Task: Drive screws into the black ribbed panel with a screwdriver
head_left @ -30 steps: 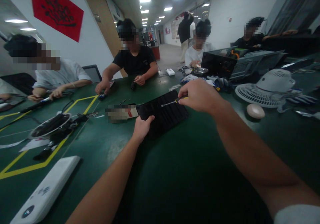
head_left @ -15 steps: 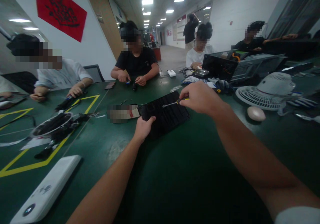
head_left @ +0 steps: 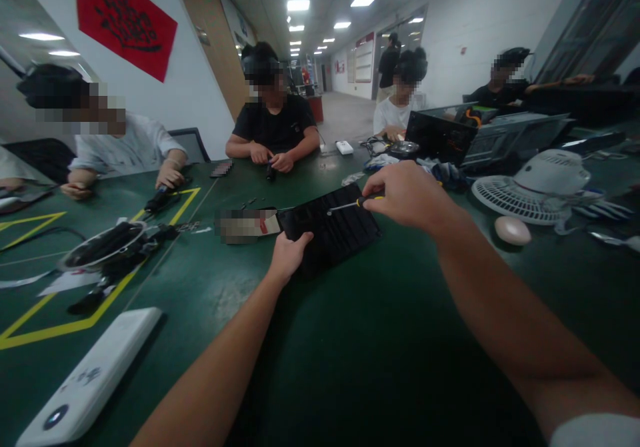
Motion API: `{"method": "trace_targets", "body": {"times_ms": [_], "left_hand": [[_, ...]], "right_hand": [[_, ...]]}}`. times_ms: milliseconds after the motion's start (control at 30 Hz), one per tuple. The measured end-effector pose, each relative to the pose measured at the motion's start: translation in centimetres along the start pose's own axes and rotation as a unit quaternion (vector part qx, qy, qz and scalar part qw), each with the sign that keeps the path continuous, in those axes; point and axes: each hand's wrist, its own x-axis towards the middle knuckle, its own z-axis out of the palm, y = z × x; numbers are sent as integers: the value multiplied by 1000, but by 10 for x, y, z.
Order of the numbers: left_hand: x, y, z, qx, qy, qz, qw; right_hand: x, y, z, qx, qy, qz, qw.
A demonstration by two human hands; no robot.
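Note:
A flat black panel with raised ribs (head_left: 345,237) is held at a tilt over the green table. My left hand (head_left: 291,254) grips its left edge, thumb on top and fingers hidden beneath. A screwdriver (head_left: 347,205) with a yellow and black handle is pinched in my right hand (head_left: 403,194). Its shaft points left, and the tip is over the panel's upper middle; whether it touches cannot be made out. Just left of the panel lies an open box or case (head_left: 247,226), partly blurred out, with small dark pieces (head_left: 253,202) behind it.
At left lie a white oblong device (head_left: 95,374) and a ring-shaped part with cables (head_left: 107,247) within yellow tape. A white fan (head_left: 545,184), a pale egg-shaped object (head_left: 513,230) and a computer case (head_left: 510,137) stand right. Several people sit around the table.
The screwdriver tip has shifted slightly right over the panel. My left hand keeps its hold. Across the table, a person's hands have come together, and the standing person has lowered their arms.

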Motion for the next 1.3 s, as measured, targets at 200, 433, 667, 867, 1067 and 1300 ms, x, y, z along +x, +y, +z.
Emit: {"method": "trace_targets", "body": {"times_ms": [200, 433, 667, 867, 1067, 1300], "left_hand": [[1, -1, -1, 4, 1, -2, 1000], [-1, 2, 0, 10, 3, -5, 1000], [-1, 2, 1, 1, 5, -11, 1000], [-4, 3, 2, -16, -15, -4, 1000], [-6, 4, 3, -25, -19, -2, 1000], [-5, 5, 2, 2, -14, 12, 1000]], "right_hand": [[0, -5, 3, -18, -13, 5, 1000], [0, -4, 6, -24, -20, 15, 999], [2, 1, 9, -28, -39, -4, 999], [-1, 1, 10, -49, -33, -30, 998], [-2, -1, 8, -75, -32, -25, 996], [-4, -5, 7, -84, -36, 2, 996]]}}
